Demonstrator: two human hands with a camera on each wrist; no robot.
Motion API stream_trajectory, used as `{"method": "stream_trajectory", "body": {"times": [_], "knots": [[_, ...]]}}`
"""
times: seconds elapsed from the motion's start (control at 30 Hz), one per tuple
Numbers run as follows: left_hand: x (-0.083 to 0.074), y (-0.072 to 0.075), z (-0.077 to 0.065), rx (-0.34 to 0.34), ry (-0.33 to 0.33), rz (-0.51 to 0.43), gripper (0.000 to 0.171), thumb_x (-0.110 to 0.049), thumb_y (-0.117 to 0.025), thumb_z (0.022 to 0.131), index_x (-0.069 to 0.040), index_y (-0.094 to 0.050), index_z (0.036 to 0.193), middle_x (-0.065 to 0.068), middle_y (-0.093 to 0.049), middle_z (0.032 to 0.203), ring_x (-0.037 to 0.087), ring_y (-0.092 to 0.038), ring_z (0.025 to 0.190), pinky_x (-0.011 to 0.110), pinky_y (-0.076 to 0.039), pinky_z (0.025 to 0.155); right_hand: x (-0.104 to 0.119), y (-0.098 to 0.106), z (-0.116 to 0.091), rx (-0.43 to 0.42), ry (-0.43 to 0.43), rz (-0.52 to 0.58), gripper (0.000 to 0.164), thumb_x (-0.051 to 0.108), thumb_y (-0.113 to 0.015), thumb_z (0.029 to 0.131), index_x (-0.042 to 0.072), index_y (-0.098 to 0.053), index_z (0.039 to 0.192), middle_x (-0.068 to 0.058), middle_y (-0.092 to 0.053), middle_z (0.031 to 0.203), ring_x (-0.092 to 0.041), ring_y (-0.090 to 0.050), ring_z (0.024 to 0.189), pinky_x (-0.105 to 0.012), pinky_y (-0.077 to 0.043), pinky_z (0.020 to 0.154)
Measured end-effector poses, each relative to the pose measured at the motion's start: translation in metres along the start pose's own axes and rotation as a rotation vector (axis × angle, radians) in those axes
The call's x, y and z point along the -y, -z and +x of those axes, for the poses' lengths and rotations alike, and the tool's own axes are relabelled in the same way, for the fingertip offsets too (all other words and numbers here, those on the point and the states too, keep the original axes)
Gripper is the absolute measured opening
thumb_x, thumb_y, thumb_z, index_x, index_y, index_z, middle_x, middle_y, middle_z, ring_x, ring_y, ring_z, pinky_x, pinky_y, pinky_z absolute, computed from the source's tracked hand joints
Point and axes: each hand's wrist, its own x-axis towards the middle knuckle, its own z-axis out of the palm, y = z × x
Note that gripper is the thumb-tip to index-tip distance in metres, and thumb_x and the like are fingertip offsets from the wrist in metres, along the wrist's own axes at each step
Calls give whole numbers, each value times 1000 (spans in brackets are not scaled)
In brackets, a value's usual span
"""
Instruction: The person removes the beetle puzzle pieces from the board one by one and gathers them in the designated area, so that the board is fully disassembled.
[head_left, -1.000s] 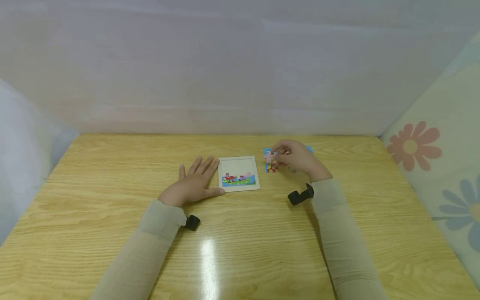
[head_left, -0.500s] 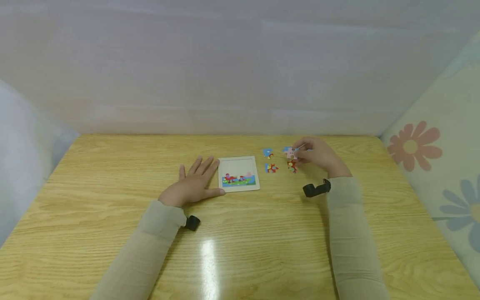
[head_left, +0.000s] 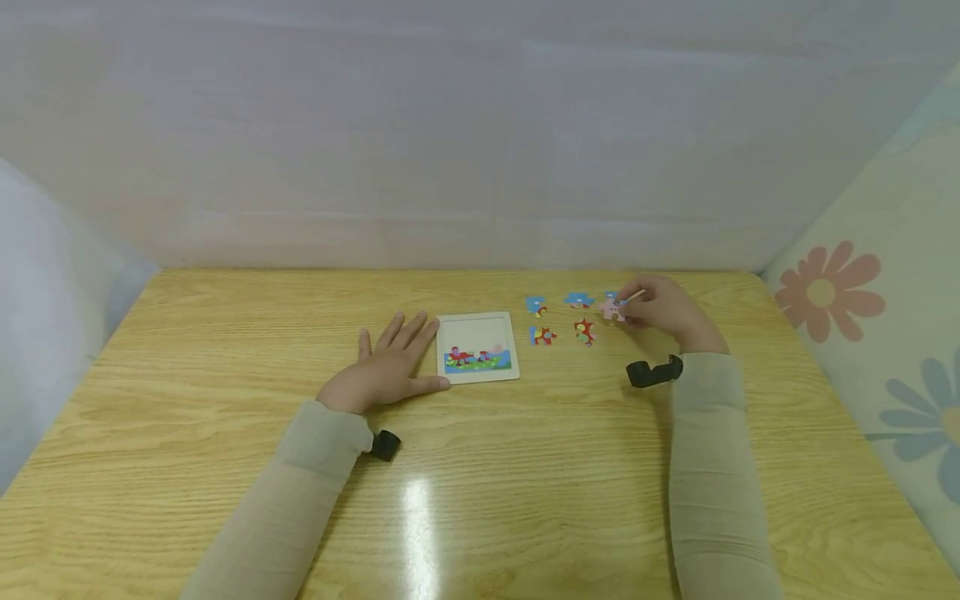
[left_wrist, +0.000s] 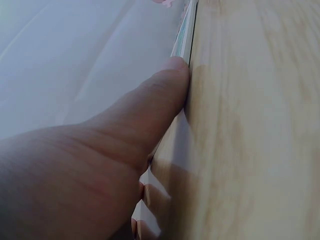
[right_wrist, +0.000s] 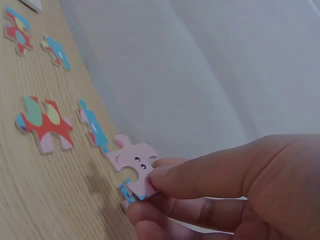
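My left hand (head_left: 381,373) lies flat with spread fingers, its thumb and fingertips at the left edge of a square puzzle tray (head_left: 478,383). The tray's bottom row is filled with pieces showing red, green and blue; above it the base is bare. My right hand (head_left: 666,312) pinches a pink puzzle piece (right_wrist: 135,159) with two printed eyes between thumb and fingers, raised over the table. Just behind it shows a blue puzzle piece (right_wrist: 127,192), partly hidden by the hand. In the left wrist view my thumb (left_wrist: 160,90) touches the tray's edge.
Between tray and right hand lie a blue-and-red piece (head_left: 536,306), a blue piece (head_left: 579,300), a red piece with blue edge (head_left: 542,336) and a red spotted piece (head_left: 585,332). A pale cloth wall (head_left: 480,150) borders the table (head_left: 480,500) at the back.
My right hand has carried the pink piece rightward, from above the leftmost loose pieces to the rightmost blue one, uncovering the loose pieces. My left hand and the tray have stayed still.
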Motion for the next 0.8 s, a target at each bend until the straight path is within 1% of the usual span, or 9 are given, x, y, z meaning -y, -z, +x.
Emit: {"method": "stream_trajectory", "body": {"times": [0.2, 0.33, 0.57, 0.7, 0.8], "knots": [[0, 0, 0, 1, -1, 0, 101, -64, -58, 95, -18, -2, 165, 8, 7, 171, 37, 17, 153, 74, 16, 109, -8, 5, 0, 25, -11, -64, 24, 9, -56, 102, -5, -63, 120, -19, -66, 109, -25, -69, 94, -37, -57, 86], [0, 1, 0, 0, -1, -2, 101, -63, -58, 95, -18, -2, 165, 8, 7, 171, 37, 17, 153, 74, 16, 109, -11, 7, -1, 32, -23, -98, 25, 9, -56, 102, -4, -65, 122, -19, -67, 110, -22, -69, 92, -35, -56, 85], [1, 1, 1, -5, 3, 2, 102, -64, -59, 94, -18, -3, 165, 8, 7, 171, 37, 16, 154, 75, 16, 109, -12, 8, -4, 60, -73, -86, 28, 9, -56, 103, -3, -65, 127, -22, -65, 120, -26, -68, 98, -43, -54, 91], [2, 0, 2, 1, 5, 10, 102, -66, -58, 94, -18, -2, 165, 7, 8, 171, 37, 17, 153, 75, 16, 108, -11, 8, -6, 75, -97, -78, 30, 8, -54, 103, -3, -64, 129, -22, -63, 124, -26, -67, 99, -43, -54, 90], [3, 0, 2, 6, 7, 12, 102, -66, -57, 94, -19, 0, 165, 7, 9, 171, 36, 18, 153, 74, 16, 109, -10, 8, -6, 78, -99, -88, 31, 7, -53, 103, -4, -64, 129, -22, -64, 123, -25, -67, 96, -41, -55, 89]]}}
